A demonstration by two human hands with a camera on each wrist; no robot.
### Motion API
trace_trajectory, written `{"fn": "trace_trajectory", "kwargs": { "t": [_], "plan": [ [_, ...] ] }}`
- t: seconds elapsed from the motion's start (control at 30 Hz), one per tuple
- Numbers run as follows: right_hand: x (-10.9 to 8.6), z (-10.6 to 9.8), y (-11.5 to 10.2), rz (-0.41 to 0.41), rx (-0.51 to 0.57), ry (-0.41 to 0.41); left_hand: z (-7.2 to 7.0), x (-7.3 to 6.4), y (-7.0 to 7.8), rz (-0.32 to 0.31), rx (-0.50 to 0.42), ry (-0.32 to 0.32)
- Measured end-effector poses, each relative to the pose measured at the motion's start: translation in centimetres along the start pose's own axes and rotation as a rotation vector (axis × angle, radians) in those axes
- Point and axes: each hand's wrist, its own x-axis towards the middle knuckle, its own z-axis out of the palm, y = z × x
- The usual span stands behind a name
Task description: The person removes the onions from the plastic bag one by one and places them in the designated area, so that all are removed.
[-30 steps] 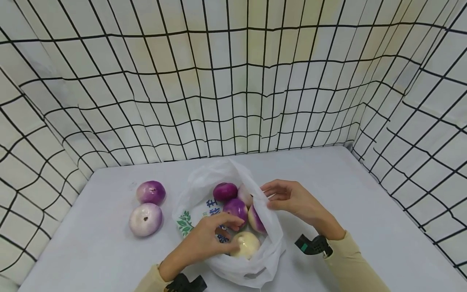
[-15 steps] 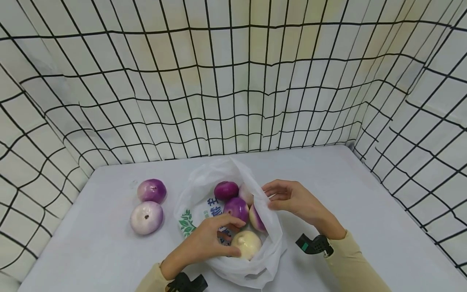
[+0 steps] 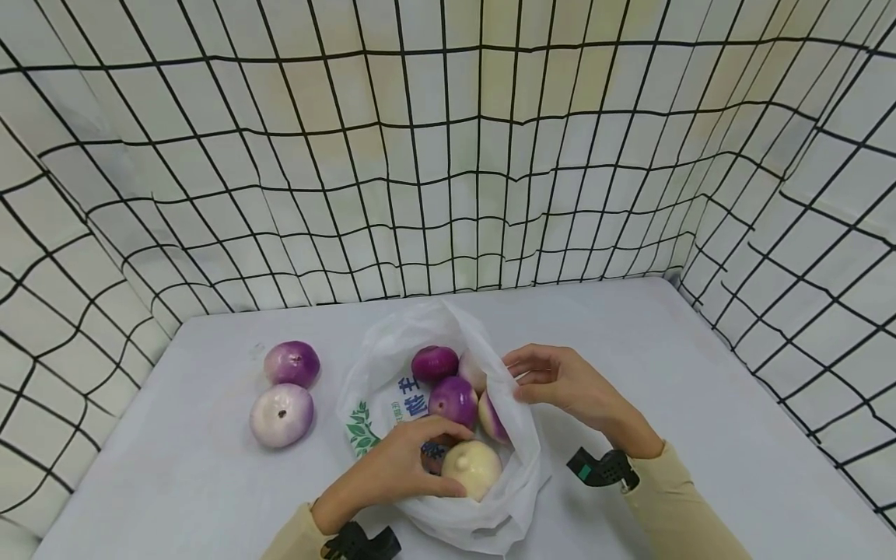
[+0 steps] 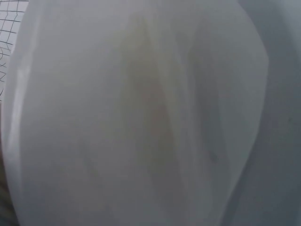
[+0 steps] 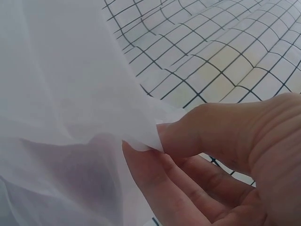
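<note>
A white plastic bag (image 3: 465, 523) with green and blue print lies with its mouth spread in the head view. Inside it are several onions: purple ones, such as the purple onion (image 3: 453, 401), and a peeled pale-yellow onion (image 3: 474, 468) at the near side. My left hand (image 3: 399, 460) reaches into the bag, thumb and fingers curled around the yellow onion. With thumb and fingertips, my right hand (image 3: 570, 389) pinches the bag's right edge; the right wrist view shows this pinch at the plastic (image 5: 108, 127). Blurred white plastic (image 4: 117, 117) fills most of the left wrist view, hiding the left hand there.
Left of the bag, a purple onion (image 3: 292, 364) and a paler purple-white onion (image 3: 282, 416) lie together on the white table (image 3: 175, 467). Black netting (image 3: 420, 155) over white sheeting rises behind the table and along both sides.
The left fingers have drawn in around the yellow onion, which sat between spread thumb and fingers before. My right hand keeps its place at the bag's edge.
</note>
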Motion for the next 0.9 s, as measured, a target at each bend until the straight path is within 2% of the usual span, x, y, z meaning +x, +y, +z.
{"fn": "trace_trajectory", "kwargs": {
  "t": [0.3,0.6,0.9],
  "plan": [
    [0.0,0.0,0.0,0.002,0.006,-0.006,-0.5,-0.2,0.5,-0.032,-0.025,0.004],
    [0.0,0.0,0.1,-0.003,-0.002,-0.007,-0.7,-0.3,0.5,-0.032,-0.044,0.017],
    [0.0,0.0,0.0,0.004,-0.013,0.000,-1.2,-0.4,0.6,-0.024,-0.058,0.057]
  ]
}}
